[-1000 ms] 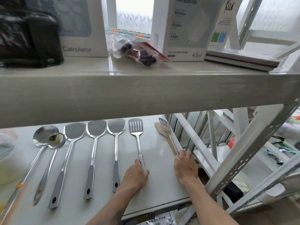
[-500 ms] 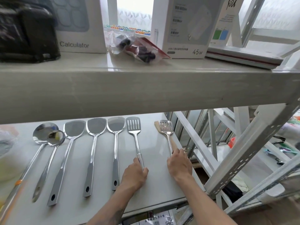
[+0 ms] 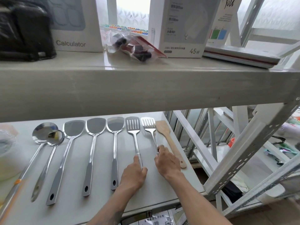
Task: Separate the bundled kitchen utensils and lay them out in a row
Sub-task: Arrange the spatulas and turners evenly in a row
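white shelf [image 3: 162,192] under window bears utensils [image 3: 95,143]

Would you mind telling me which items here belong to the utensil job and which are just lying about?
Part of the job: two ladles, three solid turners, slotted turner under the left hand, slotted spatula under the right hand, wooden spatula.

Lying about: Calculator box, charger box, plastic bag, black bag.

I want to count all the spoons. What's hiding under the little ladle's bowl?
The small steel ladle lies with its bowl overlapping the rim of the big round steel ladle beside it. Where they overlap, the big ladle's edge is covered. Nothing else shows beneath, only the pale shelf top.
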